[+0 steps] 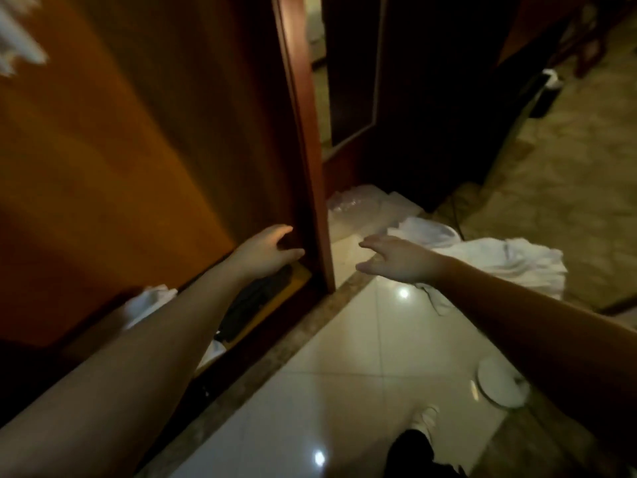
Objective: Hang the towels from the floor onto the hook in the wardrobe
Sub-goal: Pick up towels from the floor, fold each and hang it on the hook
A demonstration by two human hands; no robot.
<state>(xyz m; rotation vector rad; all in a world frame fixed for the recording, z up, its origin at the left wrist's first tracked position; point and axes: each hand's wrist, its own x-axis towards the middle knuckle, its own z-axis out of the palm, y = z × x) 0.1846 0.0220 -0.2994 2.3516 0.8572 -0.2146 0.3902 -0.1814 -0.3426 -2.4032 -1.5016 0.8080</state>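
At lower frame, the bare left hand (267,251), loosely spread, is touching the reddish wooden wardrobe frame (310,188); the spread right hand (396,258) is hovering over crumpled white towels (496,258), possibly snagging one trailing corner.

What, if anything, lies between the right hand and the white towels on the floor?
Nothing visible does. The right hand is open, its fingers spread, over the near edge of the white towels heaped on the floor. The left hand rests at the wardrobe door edge.
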